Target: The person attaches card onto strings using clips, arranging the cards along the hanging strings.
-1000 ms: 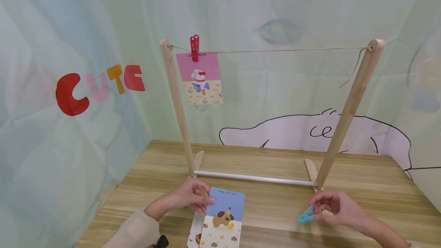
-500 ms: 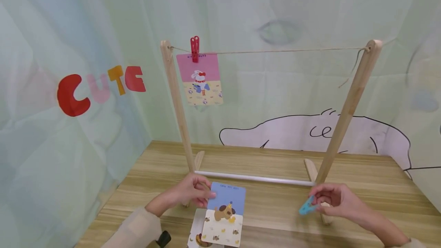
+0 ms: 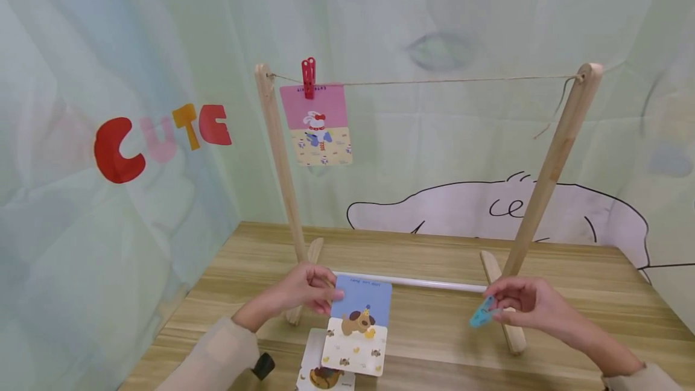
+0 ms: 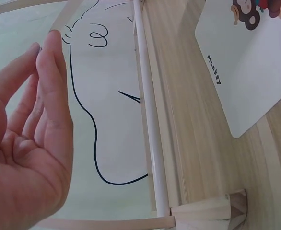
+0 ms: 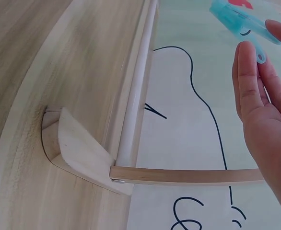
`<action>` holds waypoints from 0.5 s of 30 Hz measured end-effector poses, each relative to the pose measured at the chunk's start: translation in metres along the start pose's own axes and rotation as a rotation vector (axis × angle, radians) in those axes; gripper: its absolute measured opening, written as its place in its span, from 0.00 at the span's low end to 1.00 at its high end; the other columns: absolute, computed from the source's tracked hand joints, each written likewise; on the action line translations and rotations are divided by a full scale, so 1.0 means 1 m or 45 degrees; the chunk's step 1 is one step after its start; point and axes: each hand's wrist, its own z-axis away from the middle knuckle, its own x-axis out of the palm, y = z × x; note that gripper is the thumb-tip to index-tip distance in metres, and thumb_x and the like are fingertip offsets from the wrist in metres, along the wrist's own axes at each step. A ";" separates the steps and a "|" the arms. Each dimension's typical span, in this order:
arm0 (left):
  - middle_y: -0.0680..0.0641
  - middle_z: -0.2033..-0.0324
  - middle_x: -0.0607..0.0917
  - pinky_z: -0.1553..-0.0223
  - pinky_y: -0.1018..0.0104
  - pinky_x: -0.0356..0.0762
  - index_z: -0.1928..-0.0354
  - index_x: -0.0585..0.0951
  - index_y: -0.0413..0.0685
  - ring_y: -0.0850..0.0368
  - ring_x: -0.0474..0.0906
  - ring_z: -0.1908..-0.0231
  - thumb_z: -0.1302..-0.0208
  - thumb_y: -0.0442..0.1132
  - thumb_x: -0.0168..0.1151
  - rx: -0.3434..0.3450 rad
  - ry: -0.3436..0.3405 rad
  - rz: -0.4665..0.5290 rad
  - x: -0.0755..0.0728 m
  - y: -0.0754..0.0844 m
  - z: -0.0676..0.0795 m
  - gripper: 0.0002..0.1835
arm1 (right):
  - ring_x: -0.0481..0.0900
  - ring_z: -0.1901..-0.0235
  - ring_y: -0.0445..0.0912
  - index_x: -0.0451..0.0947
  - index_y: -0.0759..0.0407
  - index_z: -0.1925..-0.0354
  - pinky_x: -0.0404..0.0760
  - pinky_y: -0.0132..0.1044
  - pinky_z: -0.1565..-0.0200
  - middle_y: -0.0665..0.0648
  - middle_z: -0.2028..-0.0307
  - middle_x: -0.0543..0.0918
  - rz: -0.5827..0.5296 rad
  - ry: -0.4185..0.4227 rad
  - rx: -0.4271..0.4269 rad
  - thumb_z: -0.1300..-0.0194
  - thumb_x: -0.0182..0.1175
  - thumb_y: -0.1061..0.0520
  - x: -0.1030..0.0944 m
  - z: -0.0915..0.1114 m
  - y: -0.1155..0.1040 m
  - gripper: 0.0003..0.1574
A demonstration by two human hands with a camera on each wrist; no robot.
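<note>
Well to the left of the left hand (image 3: pixel 309 287), red, pink and orange letters (image 3: pixel 119 155) spelling "CUTE" show on the backdrop (image 3: pixel 179 35). Nearer, at that arm's sleeve (image 3: pixel 217 349), is a small black object (image 3: pixel 264 366). The left post (image 3: pixel 283 168) of a wooden frame rises behind the left hand. High above this hand, a red clip (image 3: pixel 308 77) grips the top of a pink and yellow card (image 3: pixel 294 107) on a string (image 3: pixel 434 81), so that the card hangs just right of the post. The left hand's thumb and fingers are together, clamped on the left edge of a blue and white card (image 3: pixel 366 297) with a dog and a duck on it. This card is tilted, just right of the hand. Below the hand, on the worktop (image 3: pixel 434 336), lies a monkey card (image 3: pixel 311 352), partly hidden by the dog card. Between the two hands, farther back, a white rod (image 3: pixel 429 284) runs low across the frame. Just left of the right hand (image 3: pixel 526 301) is a light blue clip (image 3: pixel 481 314), pinched between thumb and fingertips by its handle end, its nose pointing left and down. The right post (image 3: pixel 554 168) leans up behind the right hand, and a wooden foot (image 3: pixel 514 336) shows below the hand.
</note>
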 end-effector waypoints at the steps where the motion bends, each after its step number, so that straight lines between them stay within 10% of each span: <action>1: 0.41 0.73 0.88 0.69 0.59 0.86 0.62 0.80 0.31 0.58 0.85 0.76 0.34 0.35 0.67 -0.004 0.002 0.002 0.000 0.000 -0.001 0.10 | 0.84 0.57 0.42 0.77 0.72 0.48 0.82 0.31 0.55 0.56 0.54 0.84 0.004 0.001 0.005 0.41 0.57 0.83 0.000 -0.001 -0.001 0.24; 15: 0.39 0.71 0.88 0.71 0.63 0.85 0.61 0.80 0.30 0.57 0.85 0.76 0.34 0.34 0.67 -0.007 0.027 0.004 -0.001 0.008 -0.004 0.10 | 0.84 0.58 0.41 0.77 0.70 0.46 0.84 0.34 0.58 0.55 0.54 0.84 0.035 0.026 0.118 0.37 0.57 0.80 -0.004 -0.004 -0.013 0.22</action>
